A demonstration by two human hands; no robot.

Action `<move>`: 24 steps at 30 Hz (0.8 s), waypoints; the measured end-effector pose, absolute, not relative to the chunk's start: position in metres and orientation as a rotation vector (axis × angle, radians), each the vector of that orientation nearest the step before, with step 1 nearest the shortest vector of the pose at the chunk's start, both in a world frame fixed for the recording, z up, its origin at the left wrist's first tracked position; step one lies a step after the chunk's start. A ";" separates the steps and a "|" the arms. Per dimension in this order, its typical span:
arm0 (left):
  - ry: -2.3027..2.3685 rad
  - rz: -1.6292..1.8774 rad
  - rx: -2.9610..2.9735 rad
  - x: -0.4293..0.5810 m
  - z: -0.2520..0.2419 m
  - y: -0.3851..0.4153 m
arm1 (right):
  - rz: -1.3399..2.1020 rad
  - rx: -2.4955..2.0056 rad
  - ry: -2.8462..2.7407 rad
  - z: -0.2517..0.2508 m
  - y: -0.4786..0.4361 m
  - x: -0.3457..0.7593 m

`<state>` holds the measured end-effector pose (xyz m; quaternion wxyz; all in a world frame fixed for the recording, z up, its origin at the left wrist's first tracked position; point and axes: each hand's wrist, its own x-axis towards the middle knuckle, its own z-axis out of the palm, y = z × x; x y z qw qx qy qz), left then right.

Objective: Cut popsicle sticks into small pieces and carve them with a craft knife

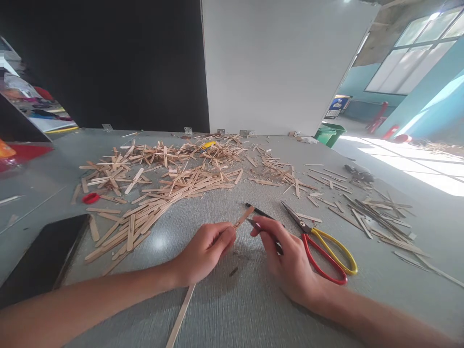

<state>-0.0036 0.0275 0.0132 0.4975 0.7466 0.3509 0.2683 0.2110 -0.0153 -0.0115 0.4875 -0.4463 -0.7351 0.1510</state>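
My left hand (210, 249) is closed around a flat wooden craft stick (246, 215), whose rounded end points up and right past the fingertips. A small mark or notch shows on the stick near my thumb. My right hand (284, 253) is closed on a slim dark pointed tool (255, 224); its tip is close to the stick, and whether they touch I cannot tell. Behind the stick lies a black pen-like rod (261, 211). Scissors (308, 231) with one red and one yellow handle lie just right of my right hand. Another wooden strip (181, 316) extends below my left wrist.
Heaped craft sticks (192, 183) cover the table's middle and left. Thin wood offcuts (377, 217) are scattered at the right. A black phone-like slab (43, 256) and a red ring (90, 198) lie at the left. A black and white panel (268, 67) stands along the back edge.
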 end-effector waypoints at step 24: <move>0.576 1.071 2.581 -0.014 -0.011 0.018 | 0.897 -1.058 -1.562 -0.001 -0.018 0.214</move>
